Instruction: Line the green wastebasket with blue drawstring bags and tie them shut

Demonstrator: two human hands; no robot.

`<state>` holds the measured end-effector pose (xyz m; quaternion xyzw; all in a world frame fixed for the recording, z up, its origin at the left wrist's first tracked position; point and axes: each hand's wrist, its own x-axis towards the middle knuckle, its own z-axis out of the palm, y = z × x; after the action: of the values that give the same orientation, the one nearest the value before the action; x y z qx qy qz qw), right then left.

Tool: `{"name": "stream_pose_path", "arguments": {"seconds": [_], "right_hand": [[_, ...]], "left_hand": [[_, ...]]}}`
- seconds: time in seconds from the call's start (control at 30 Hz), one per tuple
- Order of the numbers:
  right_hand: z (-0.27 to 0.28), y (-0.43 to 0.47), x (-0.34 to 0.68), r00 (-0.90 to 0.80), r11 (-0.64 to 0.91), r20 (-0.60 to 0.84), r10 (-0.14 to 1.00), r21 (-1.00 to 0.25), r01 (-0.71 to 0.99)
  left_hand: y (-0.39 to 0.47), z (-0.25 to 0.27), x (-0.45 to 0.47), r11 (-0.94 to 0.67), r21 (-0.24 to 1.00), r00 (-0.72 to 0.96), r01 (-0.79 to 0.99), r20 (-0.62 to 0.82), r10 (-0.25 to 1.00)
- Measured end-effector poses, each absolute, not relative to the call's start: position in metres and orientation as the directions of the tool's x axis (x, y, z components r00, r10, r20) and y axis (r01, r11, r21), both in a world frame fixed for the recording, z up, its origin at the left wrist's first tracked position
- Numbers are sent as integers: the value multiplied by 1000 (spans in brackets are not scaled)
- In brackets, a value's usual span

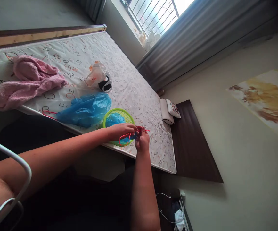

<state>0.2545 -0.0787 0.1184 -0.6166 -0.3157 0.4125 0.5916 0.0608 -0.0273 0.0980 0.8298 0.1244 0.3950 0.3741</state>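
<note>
A red drawstring (pixel 125 140) hangs in a loop from my fingers, over a lime-green basket (pixel 109 112). Blue plastic (pixel 115 119) bunches inside the basket. My left hand (pixel 126 129) reaches across the basket's rim, closed with its fingertips pinched on the red string. Right beside it, my right hand (pixel 143 140) is also closed on the string, thumb up, and a short red end sticks out past it. A bit of blue plastic shows between the two hands; my fingers hide exactly how the string runs there.
On the letter-printed mattress (pixel 129 86) lie a blue plastic bag (pixel 86 109), a clear bag (pixel 97 75) with something black, and a crumpled pink towel (pixel 33 77). Pillows (pixel 166 112) rest by the dark headboard (pixel 194 138). A white cable or tube (pixel 21 160) curves close at lower left.
</note>
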Motion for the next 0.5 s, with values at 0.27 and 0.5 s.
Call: {"name": "stream_pose_path", "arguments": {"seconds": [0.27,0.5], "right_hand": [[96,-72,305,721,-339,-11,693,-887,313],[83,-83,241,7,53,110,994,-536,842]], "left_hand": [[-6,83,46,-652,737,843,177,228,487],[2,68,25,-710,648,753,275,315,579]]}}
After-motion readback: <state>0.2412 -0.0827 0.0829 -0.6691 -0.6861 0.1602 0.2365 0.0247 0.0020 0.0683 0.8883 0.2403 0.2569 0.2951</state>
